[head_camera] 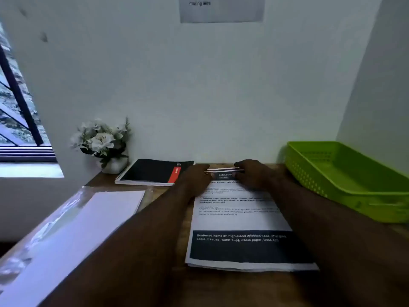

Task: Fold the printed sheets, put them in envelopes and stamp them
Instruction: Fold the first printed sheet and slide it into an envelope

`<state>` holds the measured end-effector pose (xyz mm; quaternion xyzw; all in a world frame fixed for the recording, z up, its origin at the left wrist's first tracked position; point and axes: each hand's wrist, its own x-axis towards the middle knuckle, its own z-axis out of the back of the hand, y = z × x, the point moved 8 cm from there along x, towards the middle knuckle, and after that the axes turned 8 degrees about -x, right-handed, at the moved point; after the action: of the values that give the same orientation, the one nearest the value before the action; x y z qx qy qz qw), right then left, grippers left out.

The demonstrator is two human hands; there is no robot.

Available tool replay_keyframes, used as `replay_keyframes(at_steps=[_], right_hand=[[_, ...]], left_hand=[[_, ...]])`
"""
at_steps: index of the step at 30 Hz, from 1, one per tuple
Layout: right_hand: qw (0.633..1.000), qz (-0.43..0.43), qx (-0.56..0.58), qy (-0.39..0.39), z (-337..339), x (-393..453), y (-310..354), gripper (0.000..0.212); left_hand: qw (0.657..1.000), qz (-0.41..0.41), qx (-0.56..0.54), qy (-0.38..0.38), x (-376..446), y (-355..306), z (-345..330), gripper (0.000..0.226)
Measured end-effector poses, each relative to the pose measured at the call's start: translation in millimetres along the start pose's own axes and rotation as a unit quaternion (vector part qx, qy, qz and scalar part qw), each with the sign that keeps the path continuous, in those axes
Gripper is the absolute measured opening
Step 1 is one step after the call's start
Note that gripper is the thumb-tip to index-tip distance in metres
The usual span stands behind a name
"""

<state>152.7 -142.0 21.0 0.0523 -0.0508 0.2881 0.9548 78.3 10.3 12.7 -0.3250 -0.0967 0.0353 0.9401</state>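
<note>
Both hands, left hand and right hand, pinch the far edge of the white printed paper sheets stacked mid-desk, lifting it. Uneven fingers would likely skew the fold.

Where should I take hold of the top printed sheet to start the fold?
At its far edge, near the wall. The top printed sheet lies flat on a stack, so pinch that edge from above at both corners, where the left hand and right hand already are.

My left hand and right hand reach toward twelve o'clock, forearms extended, fingers curled, pinching.
</note>
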Motion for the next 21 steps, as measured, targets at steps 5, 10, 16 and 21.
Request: replay_keyframes(at_steps=[5,10,16,21], right_hand=[[0.998,0.010,0.034,-0.056,-18,-13,-4,0.034],[0.987,0.028,0.061,-0.143,-9,-13,-10,0.030],[0.967,0.005,0.046,-0.250,24,-27,-4,0.018],[0.945,0.059,-0.042,-0.320,51,-47,18,0.015]], left_hand=[[0.996,-0.020,0.064,-0.056,-5,9,-12,0.041],[0.989,-0.045,0.111,-0.091,-2,7,-8,0.058],[0.955,-0.131,0.079,-0.254,-23,-27,21,0.058],[0.922,-0.232,0.050,-0.306,-47,-61,31,0.041]])
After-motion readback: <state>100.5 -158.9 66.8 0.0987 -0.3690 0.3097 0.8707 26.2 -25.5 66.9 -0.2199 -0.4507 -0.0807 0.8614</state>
